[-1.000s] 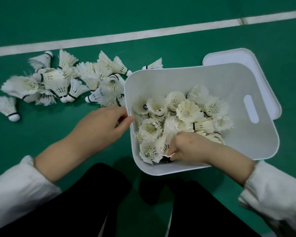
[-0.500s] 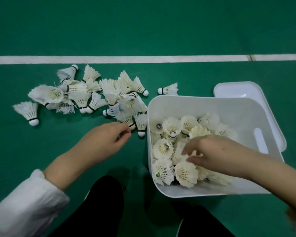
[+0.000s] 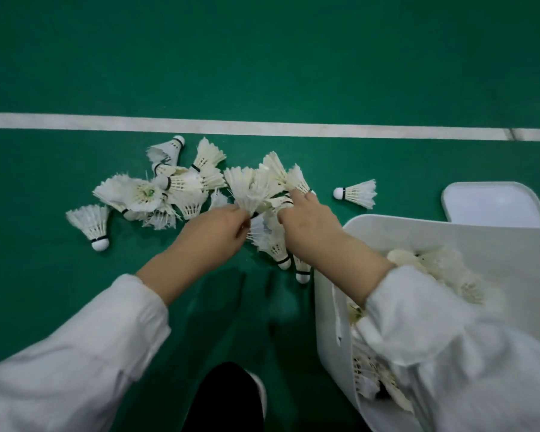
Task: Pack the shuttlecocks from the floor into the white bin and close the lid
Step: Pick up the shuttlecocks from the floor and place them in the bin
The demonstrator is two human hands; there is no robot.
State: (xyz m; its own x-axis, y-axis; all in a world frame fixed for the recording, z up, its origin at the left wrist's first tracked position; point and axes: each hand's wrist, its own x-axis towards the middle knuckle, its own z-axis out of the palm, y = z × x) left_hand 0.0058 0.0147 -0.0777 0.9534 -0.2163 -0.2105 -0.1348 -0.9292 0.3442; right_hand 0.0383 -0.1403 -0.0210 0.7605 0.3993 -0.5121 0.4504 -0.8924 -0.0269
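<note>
Left hand (image 3: 219, 232) pinches a shuttlecock (image 3: 251, 194) by its feathers; right hand (image 3: 312, 226) sits in the floor pile (image 3: 169, 191) beside the white bin (image 3: 449, 241), grip indiscernible; best lift by corks, not crush skirts.

The green floor (image 3: 262, 57) is crossed by a white line (image 3: 262, 127). On the near side of the line lies a loose heap of shuttlecocks (image 3: 181, 182), with a lone shuttlecock (image 3: 357, 193) apart to the right and a stray shuttlecock (image 3: 91, 221) at the left. The white bin (image 3: 340, 322) stands at right, its lid (image 3: 493, 204) flat just beyond.
</note>
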